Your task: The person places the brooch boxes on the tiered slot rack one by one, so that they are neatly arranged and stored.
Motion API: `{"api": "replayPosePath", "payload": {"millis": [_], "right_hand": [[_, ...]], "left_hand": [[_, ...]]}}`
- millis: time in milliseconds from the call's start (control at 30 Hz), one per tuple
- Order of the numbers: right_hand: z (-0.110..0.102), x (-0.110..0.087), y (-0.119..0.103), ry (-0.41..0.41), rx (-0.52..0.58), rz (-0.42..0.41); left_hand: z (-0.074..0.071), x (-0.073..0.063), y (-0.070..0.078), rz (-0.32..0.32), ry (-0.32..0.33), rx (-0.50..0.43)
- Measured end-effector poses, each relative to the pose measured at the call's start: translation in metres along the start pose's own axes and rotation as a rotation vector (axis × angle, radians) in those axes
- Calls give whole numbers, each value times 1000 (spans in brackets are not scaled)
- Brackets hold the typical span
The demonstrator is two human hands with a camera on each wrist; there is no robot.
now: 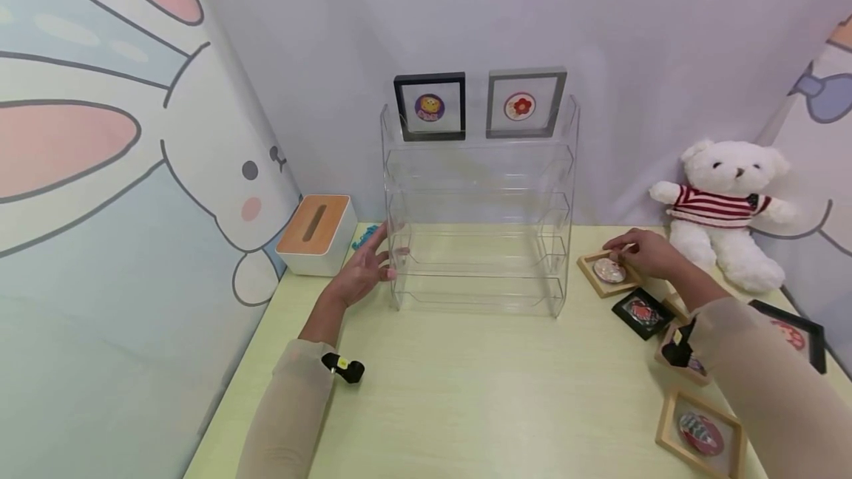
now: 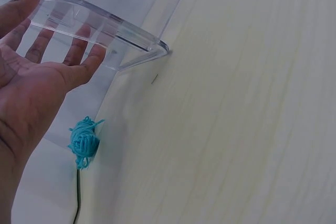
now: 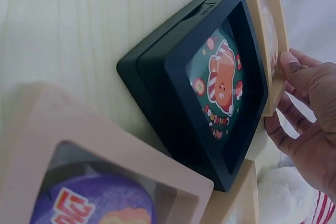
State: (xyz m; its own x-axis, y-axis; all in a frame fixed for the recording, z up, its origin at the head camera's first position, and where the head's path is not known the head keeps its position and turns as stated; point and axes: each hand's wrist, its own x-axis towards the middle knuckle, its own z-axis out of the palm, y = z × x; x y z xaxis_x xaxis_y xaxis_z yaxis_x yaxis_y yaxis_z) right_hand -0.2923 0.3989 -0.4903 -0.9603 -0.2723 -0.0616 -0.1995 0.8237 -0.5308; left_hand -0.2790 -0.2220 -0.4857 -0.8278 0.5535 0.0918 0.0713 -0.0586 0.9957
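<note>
Frame (image 1: 591, 277) of pale wood is seen, with a round badge (image 1: 609, 270) set inside. Its edge is pinched by the right hand (image 1: 643, 252), thumb laid on the front rim and other fingers bent at the outer edge. It is placed at the fingertips, right of the clear rack (image 1: 478, 275); whether it is lifted off the table (image 1: 466, 390) cannot be told. A black frame (image 3: 184, 95) is seen just beside it. The left hand (image 1: 359, 277) is held with fingers spread by the rack's left side.
</note>
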Motion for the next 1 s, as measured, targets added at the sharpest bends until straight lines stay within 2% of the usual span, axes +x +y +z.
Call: {"api": "replayPosePath", "payload": {"millis": [267, 767, 1000], "right_hand": [[2, 2, -1, 3, -11, 10], [-10, -4, 3, 15, 14, -1], [-13, -7, 6, -14, 36, 26]], "left_hand": [[2, 0, 1, 5, -1, -4], [1, -1, 1, 5, 3, 17], [0, -2, -1, 9, -4, 18]]}}
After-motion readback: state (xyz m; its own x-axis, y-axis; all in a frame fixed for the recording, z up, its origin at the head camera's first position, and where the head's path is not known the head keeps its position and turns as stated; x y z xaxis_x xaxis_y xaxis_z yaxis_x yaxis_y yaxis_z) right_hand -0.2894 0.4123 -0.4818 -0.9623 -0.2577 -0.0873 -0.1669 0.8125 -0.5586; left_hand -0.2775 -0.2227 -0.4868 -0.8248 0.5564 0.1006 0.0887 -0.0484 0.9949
